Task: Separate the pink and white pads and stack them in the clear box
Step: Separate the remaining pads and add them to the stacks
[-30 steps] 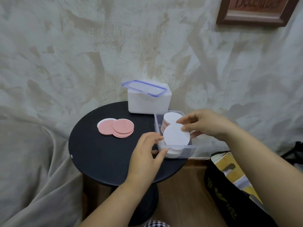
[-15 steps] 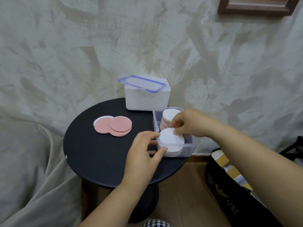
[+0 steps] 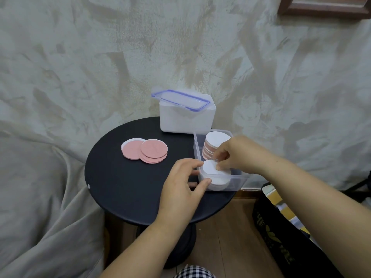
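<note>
Box [image 3: 235, 184] on table [image 3: 130, 187] right; loose pads [image 3: 149, 150] left; container [image 3: 186, 121] behind box.

Yellow lettering [image 3: 270, 229] runs along the black bag [image 3: 301, 255] at lower right, but it is too blurred and skewed to read. No other text is legible.

Soft even light, wide-angle edge distortion

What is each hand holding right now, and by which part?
The right hand holds the top white pad by its far right edge, inside the clear box. The left hand grips the box's near left corner.
</note>
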A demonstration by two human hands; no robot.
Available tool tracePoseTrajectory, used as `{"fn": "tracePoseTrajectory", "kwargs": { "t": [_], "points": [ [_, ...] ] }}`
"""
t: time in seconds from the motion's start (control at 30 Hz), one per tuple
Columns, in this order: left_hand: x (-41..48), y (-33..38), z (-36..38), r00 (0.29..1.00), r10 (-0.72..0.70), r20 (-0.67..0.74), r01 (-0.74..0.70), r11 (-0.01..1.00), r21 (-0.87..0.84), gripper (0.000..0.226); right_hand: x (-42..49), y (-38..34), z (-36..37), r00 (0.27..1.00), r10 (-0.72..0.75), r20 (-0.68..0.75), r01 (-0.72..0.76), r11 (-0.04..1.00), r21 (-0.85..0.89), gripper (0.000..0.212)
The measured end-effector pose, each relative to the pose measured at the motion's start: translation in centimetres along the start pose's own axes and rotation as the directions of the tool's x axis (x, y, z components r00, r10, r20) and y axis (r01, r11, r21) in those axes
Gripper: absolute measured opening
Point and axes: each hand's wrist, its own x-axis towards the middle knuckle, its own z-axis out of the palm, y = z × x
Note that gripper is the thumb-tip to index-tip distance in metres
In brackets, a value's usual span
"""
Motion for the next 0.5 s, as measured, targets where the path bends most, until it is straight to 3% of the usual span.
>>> {"fn": "tracePoseTrajectory", "kwargs": {
  "t": [0.37, 0.5],
  "points": [
    [-0.1, -0.1, -0.3, 1.000, -0.013, 0.020, 0.012, 1.000, 0.015, 0.036, -0.6, -0.6, -0.2, 0.999, -0.021, 0.037, 0.023, 0.998, -0.059, 0.025],
    [0.2, -0.4, -1.7, 0.998, -0.024, 0.053, 0.022, 0.999, 0.030, 0.036, -1.3, -1.0, -0.9, 0.996, -0.056, -0.074, 0.051, 0.996, -0.070, 0.025]
  ]
}}
